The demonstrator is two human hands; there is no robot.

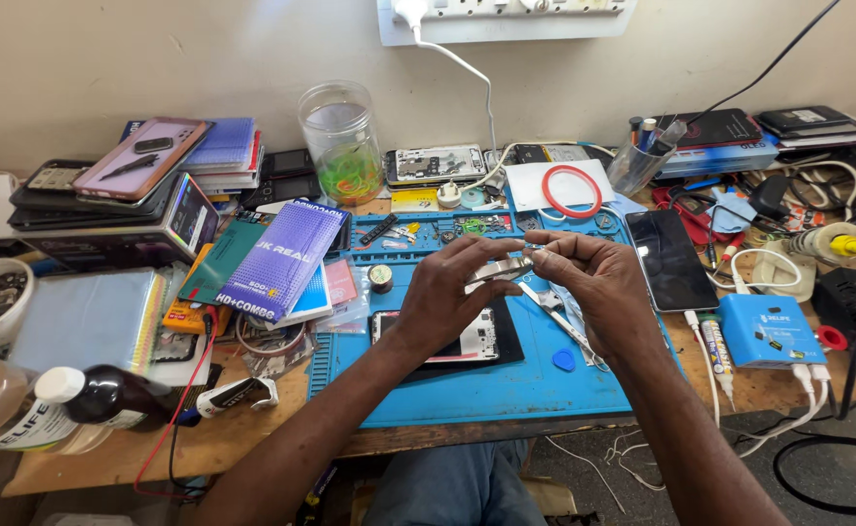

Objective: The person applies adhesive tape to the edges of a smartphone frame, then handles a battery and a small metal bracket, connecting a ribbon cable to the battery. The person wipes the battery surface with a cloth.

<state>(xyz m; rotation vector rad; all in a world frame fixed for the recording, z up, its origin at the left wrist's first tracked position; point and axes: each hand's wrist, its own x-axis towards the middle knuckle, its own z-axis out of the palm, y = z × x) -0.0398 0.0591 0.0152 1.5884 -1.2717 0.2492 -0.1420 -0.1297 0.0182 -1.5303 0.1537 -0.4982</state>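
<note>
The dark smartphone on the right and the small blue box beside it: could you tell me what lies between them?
In the head view, a white cable plug and a small tube lie between the dark smartphone and the blue box.

A pair of slim metal tweezers (502, 270) is held level above the blue mat (506, 390), its tips pointing right and pinched at a tiny part too small to make out; below it an opened phone (476, 341) lies flat on the mat, insides showing.
</note>
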